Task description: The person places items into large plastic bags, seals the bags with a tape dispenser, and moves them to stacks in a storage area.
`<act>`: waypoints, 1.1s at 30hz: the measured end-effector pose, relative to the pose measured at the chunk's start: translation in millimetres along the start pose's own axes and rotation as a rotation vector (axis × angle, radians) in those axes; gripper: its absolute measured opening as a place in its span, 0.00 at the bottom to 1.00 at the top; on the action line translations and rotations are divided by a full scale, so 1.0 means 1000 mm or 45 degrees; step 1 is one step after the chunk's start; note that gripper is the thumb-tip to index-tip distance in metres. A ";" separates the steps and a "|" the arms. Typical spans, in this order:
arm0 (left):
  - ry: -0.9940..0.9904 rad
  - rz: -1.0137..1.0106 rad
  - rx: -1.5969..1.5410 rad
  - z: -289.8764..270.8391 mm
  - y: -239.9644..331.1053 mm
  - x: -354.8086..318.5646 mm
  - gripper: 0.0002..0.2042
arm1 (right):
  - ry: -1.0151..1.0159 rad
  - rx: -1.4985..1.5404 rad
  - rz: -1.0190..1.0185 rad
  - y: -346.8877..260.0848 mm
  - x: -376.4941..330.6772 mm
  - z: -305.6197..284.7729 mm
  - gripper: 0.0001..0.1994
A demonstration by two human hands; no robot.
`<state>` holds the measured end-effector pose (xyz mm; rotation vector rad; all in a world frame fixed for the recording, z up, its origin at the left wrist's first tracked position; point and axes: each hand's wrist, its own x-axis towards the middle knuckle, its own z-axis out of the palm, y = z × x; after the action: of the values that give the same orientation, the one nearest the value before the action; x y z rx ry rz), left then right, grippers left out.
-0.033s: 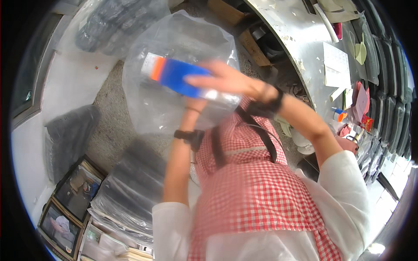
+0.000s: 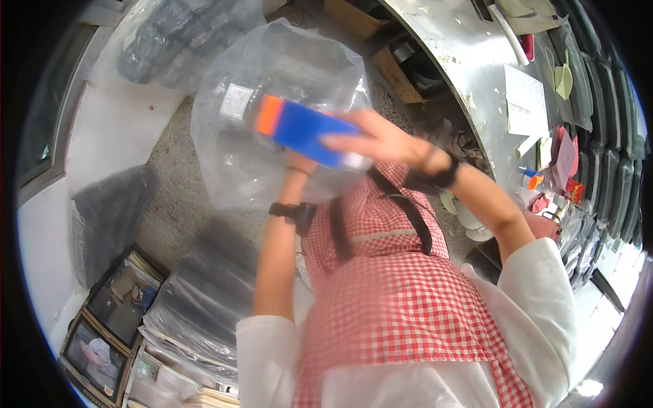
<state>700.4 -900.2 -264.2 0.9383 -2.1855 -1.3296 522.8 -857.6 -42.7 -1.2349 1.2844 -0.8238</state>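
Blue box with an orange end (image 2: 303,131), long and flat, raised at chest height in front of a large clear plastic bag (image 2: 272,102), tilted with the orange end up and to the left. Clamped along its lower right end by the right hand (image 2: 371,139), fingers stretched together over the blue face. Left hand (image 2: 299,166) just under the box, mostly hidden behind it; fingers not visible, so grip impossible to tell. Black bands on both wrists, and a red-and-white checked apron (image 2: 401,306) below the box. Clear bag bulging behind and above the box, a white label on its upper left side. Right of the box, a curved metal table (image 2: 462,61) with papers and small items. Below and left of the box, stacked framed pictures (image 2: 112,306) and dark plastic-wrapped bundles (image 2: 204,285) on the floor.
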 end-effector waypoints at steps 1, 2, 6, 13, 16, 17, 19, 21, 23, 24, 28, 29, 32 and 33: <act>0.312 0.334 0.522 -0.001 -0.009 0.000 0.11 | -0.134 0.011 0.005 0.009 -0.037 -0.016 0.27; 0.146 0.044 0.295 0.000 0.009 0.012 0.11 | -0.122 -0.016 0.081 0.014 -0.082 -0.032 0.25; 0.008 -0.319 -0.170 0.010 0.044 0.031 0.12 | -0.073 -0.250 0.304 0.111 -0.254 -0.061 0.30; -0.196 -0.483 -0.316 0.034 0.014 0.043 0.09 | 0.083 -0.832 0.593 0.210 -0.239 -0.039 0.25; 0.012 -0.387 -0.287 0.017 -0.009 0.040 0.08 | 0.056 -1.040 0.633 0.235 -0.217 -0.037 0.23; -0.032 -0.417 -0.249 0.016 -0.005 0.050 0.08 | 0.069 -1.150 0.678 0.246 -0.213 -0.045 0.23; -0.085 -0.455 -0.188 0.015 0.000 0.048 0.07 | 0.480 -0.964 0.660 0.208 -0.181 -0.040 0.25; -0.007 -0.429 -0.230 0.027 0.012 0.050 0.07 | 0.741 -0.972 0.558 0.227 -0.134 -0.026 0.28; 0.249 -0.616 -0.416 0.029 0.022 0.059 0.05 | 0.951 -0.881 0.636 0.256 -0.109 -0.033 0.29; 0.311 -0.530 -0.379 0.032 0.042 0.067 0.06 | 1.101 -0.877 0.632 0.287 -0.110 -0.032 0.29; 0.535 -0.274 0.034 0.037 0.093 0.075 0.09 | 1.195 -0.886 0.780 0.249 -0.169 -0.126 0.23; 0.621 -0.294 0.160 0.043 0.114 0.076 0.11 | 1.386 -1.021 0.641 0.243 -0.180 -0.160 0.22; 0.666 -0.409 0.268 0.093 0.155 0.098 0.13 | 1.725 -1.250 0.560 0.272 -0.236 -0.248 0.21; 0.650 -0.438 0.298 0.113 0.156 0.109 0.14 | 1.792 -1.333 0.637 0.299 -0.263 -0.268 0.20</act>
<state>500.5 -861.3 -177.1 1.6002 -1.8534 -0.8393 165.3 -597.3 -229.2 -0.8429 3.2945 -0.5769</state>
